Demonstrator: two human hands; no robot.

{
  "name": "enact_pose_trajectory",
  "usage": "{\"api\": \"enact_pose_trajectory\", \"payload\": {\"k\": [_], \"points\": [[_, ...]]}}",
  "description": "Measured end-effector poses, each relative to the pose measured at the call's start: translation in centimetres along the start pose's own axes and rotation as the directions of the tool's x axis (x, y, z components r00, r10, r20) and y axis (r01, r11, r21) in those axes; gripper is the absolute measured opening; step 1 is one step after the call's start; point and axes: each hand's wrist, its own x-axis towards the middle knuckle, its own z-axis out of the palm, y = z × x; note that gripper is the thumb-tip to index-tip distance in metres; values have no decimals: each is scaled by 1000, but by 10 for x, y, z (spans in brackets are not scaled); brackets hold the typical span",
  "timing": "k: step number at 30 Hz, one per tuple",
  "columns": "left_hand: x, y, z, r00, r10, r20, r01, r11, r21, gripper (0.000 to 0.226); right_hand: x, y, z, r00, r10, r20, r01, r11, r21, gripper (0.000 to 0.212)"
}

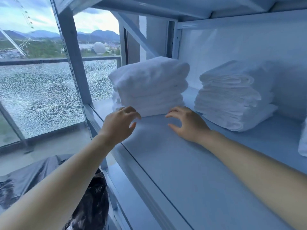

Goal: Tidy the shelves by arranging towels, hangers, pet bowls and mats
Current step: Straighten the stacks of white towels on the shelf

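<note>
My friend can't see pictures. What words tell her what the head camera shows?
A person's left hand and right hand reach, fingers loosely curled, toward the base of a stack of folded white towels on a shelf. A second towel stack sits to its right; a cracked window is on the left.

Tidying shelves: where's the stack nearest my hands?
Head view, shelf's left end: the towel stack sits behind the left hand and right hand, left of a second stack.
</note>
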Motion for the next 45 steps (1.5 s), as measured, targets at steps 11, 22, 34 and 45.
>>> {"api": "enact_pose_trajectory", "payload": {"k": [11,22,34,45], "points": [[29,-23,20,966,207,-158,-185,973,139,52,52,13,35,995,69,-74,-77,991,-109,56],[40,-32,27,982,115,-152,-95,986,136,62,62,22,35,998,58,-30,-61,993,-105,57],[34,-36,10,977,114,-179,-107,993,49,48,66,31,42,996,33,81,-29,998,-47,63],[9,-49,-5,971,197,-138,-167,965,202,47,78,14,66,1000,18,26,-19,999,46,62]]}}
